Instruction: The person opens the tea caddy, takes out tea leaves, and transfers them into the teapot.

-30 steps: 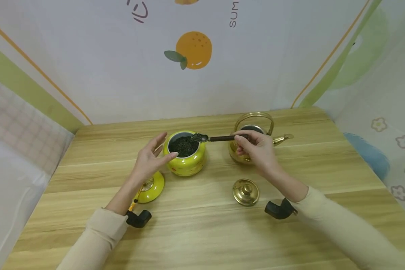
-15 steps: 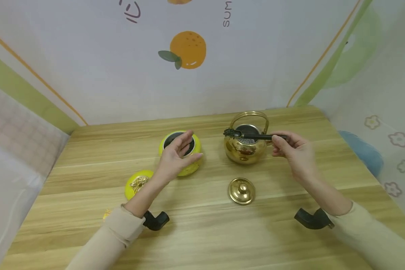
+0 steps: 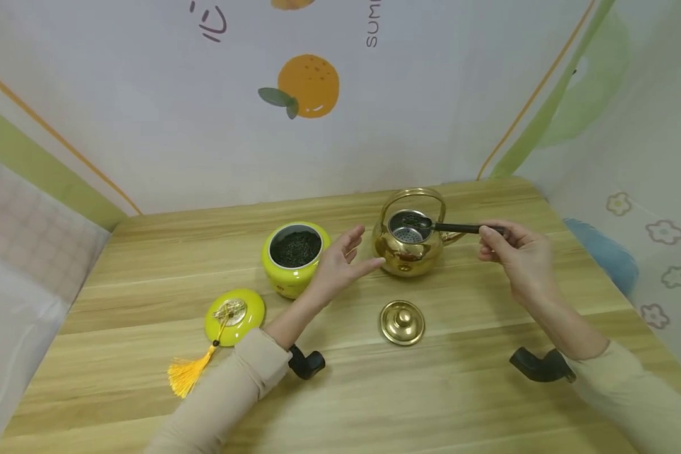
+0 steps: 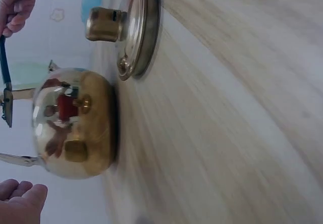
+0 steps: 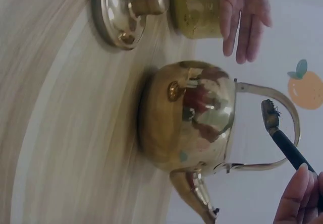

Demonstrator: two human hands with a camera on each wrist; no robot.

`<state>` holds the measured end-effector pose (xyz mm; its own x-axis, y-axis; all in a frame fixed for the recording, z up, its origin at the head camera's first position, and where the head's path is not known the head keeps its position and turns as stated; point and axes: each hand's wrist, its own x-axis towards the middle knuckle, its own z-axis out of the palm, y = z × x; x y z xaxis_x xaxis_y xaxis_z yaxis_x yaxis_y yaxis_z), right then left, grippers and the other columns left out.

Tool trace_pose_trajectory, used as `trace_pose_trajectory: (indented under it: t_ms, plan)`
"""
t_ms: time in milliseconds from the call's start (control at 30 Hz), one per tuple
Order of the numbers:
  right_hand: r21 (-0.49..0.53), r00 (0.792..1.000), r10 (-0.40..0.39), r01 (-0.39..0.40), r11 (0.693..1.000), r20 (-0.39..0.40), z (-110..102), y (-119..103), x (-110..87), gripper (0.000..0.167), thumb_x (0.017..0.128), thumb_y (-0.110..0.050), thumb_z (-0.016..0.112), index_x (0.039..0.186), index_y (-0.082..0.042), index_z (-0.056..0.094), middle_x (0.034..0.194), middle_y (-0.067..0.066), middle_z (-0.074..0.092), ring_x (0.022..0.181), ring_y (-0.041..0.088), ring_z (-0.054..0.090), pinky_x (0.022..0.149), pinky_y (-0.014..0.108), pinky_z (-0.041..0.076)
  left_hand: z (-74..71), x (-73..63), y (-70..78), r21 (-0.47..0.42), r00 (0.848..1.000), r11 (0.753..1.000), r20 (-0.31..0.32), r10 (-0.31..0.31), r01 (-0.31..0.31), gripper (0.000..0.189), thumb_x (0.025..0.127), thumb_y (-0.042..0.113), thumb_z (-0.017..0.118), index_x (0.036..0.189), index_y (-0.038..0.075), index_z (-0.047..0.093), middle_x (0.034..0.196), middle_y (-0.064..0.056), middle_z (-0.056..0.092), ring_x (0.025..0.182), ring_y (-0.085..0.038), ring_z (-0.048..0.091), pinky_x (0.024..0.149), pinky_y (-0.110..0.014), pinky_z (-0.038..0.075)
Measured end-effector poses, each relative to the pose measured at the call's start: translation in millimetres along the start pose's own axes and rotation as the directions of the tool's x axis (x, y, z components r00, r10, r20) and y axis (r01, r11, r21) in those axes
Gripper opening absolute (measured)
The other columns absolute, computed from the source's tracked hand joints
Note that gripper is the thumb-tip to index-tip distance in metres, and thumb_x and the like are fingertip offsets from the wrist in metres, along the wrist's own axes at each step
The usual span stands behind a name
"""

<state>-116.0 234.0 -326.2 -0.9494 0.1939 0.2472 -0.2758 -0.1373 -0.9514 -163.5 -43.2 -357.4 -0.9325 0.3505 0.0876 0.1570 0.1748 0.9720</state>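
My right hand (image 3: 513, 252) pinches the dark handle of a tea scoop (image 3: 459, 228), which carries dark tea leaves (image 5: 274, 112) on its tip. The scoop's tip is over the open mouth of a brass teapot (image 3: 408, 257) with a perforated strainer inside. Its raised handle arches above and its spout points right. My left hand (image 3: 343, 265) hovers with fingers apart between the teapot and a yellow-green tea jar (image 3: 278, 271), holding nothing. Loose dark tea fills much of the open jar. In the right wrist view, the left hand's fingers (image 5: 245, 37) look extended.
The brass teapot lid (image 3: 402, 322) lies in front of the teapot. At the left is the jar's yellow lid (image 3: 250, 309) with an orange tassel (image 3: 187, 376). Black wrist mounts (image 3: 308, 363) hang beneath the sleeves. A patterned cloth (image 3: 408, 113) backs the wooden table (image 3: 374, 403).
My right hand has carried the loaded scoop rightward from above the tea jar to over the teapot's mouth. The left hand has moved right, away from the jar toward the teapot.
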Motion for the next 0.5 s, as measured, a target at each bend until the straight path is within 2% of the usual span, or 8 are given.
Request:
trace_pose_trajectory:
  t_ms: [200,500]
  plan:
    - [-0.031,1.000,0.004,-0.004,1.000,-0.015,-4,5,3.1,0.008,0.086,-0.004,0.066,0.092,-0.003,0.070,0.069,0.001,0.065,0.057,0.008,0.063,0.056,0.018,0.055,9.7,14.5,-9.4,0.041,0.999,0.998,-0.006,-0.039,0.039,0.081,0.080,0.018,0.075,0.145,0.001,0.030,0.151,-0.011,0.031,0.138,-0.026,0.031,0.113,-0.034,0.029]
    - [-0.073,1.000,-0.009,0.007,0.997,-0.023,-7,10,6.6,0.009,0.086,-0.002,0.065,0.092,-0.005,0.071,0.068,0.000,0.065,0.057,0.008,0.063,0.056,0.017,0.055,21.4,30.5,-16.7,0.107,0.998,0.993,-0.042,-0.045,0.049,0.083,0.079,0.023,0.077,0.145,0.002,0.032,0.151,-0.012,0.032,0.139,-0.028,0.030,0.112,-0.036,0.029]
